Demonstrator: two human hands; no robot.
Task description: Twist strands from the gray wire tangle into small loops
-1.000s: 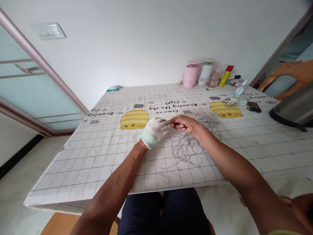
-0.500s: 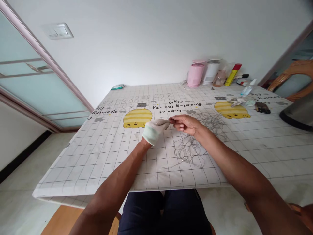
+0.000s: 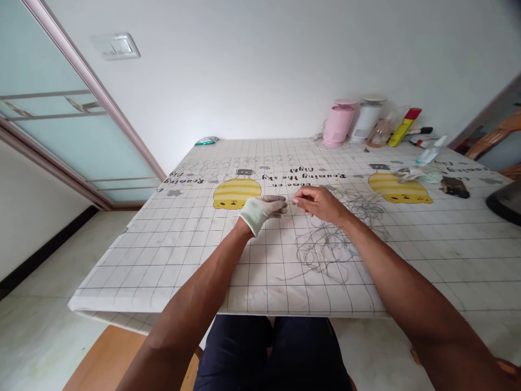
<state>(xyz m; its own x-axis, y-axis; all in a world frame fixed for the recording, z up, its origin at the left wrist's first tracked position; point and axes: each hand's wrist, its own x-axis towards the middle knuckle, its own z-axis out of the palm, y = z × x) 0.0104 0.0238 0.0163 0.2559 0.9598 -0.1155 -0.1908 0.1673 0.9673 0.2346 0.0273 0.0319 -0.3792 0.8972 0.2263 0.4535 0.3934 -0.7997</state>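
Note:
My left hand point(image 3: 266, 210), in a pale glove, is over the middle of the table with its fingers pointing right, pressed together. Whatever it holds, if anything, is too small to make out. Just to its right, my bare right hand point(image 3: 316, 203) has thumb and forefinger pinched; nothing can be made out between them. A small gap separates the two hands. A loose tangle of thin grey wire or cord point(image 3: 325, 250) lies beneath and beside my right hand. Thin looped pieces point(image 3: 238, 162) form a row farther back on the cloth.
The table point(image 3: 163, 271) has a checked cloth. At the back right stand a pink device point(image 3: 338, 124), a white device point(image 3: 367, 122), a bottle point(image 3: 380, 132) and a yellow can point(image 3: 404, 127). A crumpled glove point(image 3: 421, 174) and a dark item point(image 3: 455, 187) lie at the right.
My hands have come apart slightly, leaving a gap where the fingertips met. The view has shifted a little to the left.

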